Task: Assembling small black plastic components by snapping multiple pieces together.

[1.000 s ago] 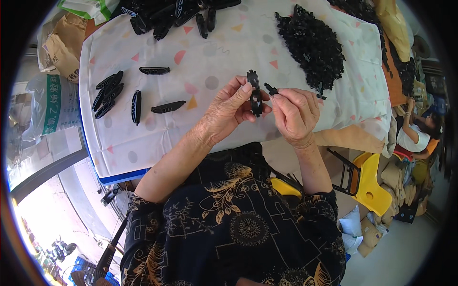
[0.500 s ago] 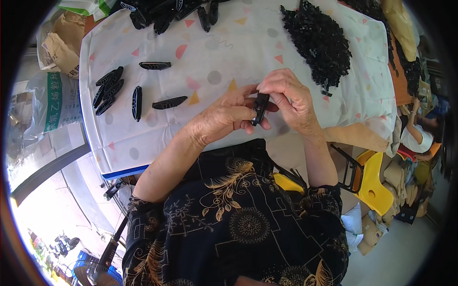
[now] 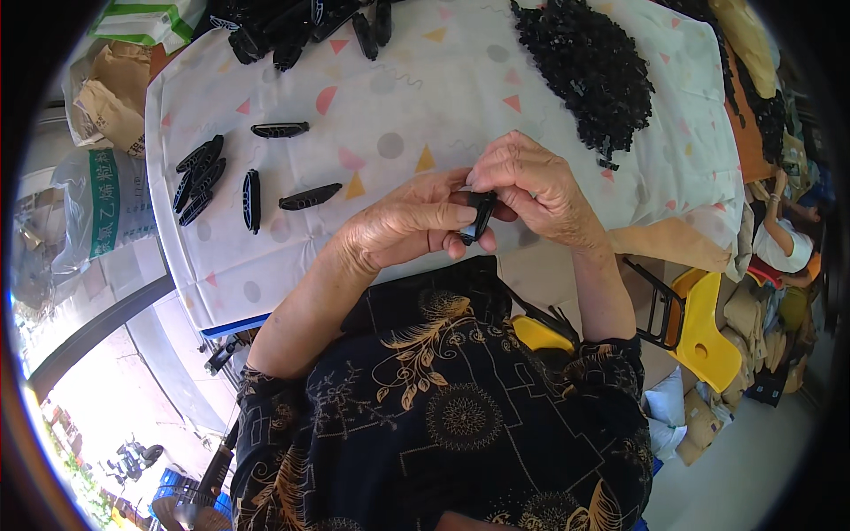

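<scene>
A long, narrow black plastic part [image 3: 479,219] is held over the table's near edge, tilted, with a pale shine near its lower end. My left hand [image 3: 409,219] is closed around it, thumb on its side and fingers behind. The bent fingers of my right hand [image 3: 537,190] pinch at its upper end; whether a smaller piece is between those fingertips is hidden. To the left, similar black oval parts lie singly on the cloth: one upright [image 3: 251,202], one slanted [image 3: 310,196] and one level [image 3: 280,130]. Several more form a small cluster [image 3: 202,180].
The patterned white tablecloth [image 3: 390,97] carries a heap of small black pieces [image 3: 591,80] at far right and more long parts [image 3: 292,35] at the far edge. A yellow chair [image 3: 708,341] stands right. Another person [image 3: 784,239] is at the right rim.
The black part has turned in my fingers and shows a smoother, shinier face. My right hand has shifted slightly down around its upper end. The whole view has moved a little.
</scene>
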Motion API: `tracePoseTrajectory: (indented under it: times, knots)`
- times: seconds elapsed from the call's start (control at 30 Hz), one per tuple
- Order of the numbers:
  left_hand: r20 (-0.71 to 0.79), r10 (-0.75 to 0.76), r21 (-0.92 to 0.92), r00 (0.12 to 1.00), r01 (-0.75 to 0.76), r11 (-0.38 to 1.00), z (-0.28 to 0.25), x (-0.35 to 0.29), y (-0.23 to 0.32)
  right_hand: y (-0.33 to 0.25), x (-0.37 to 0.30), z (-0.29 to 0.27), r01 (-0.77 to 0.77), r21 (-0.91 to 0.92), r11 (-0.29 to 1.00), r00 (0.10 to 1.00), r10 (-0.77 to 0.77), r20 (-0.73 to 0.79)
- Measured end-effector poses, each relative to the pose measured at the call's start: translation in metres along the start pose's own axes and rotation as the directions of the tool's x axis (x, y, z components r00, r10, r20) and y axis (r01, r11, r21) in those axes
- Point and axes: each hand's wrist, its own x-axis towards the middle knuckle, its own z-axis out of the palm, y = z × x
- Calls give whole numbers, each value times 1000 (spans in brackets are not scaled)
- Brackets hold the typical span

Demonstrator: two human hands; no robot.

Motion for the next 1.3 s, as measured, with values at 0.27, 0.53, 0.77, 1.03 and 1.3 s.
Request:
tracePoseTrajectory:
  times: [0.27, 0.53, 0.77, 1.03, 1.3]
  knots:
    - [-186, 103, 237, 977, -57, 970, 2, 3, 3, 4, -7, 12, -183, 6, 983, 968, 181, -172]
    - [-249, 342, 613, 906, -126, 780, 0, 17, -4, 1, 0, 46, -357, 820, 448, 758, 652, -27]
    - [-209, 428, 720, 879, -157, 675, -3, 27, -1, 9, 5, 52, -263, 818, 512, 783, 609, -130]
    - [-116, 358, 924, 927, -31, 382, -2, 20, 13, 9, -16, 41, -237, 775, 587, 808, 561, -178]
    - [-297, 112, 926, 948, 315, -209, -4, -47, 84, 36, -109, -73, -672, -581, 459, 729, 275, -627]
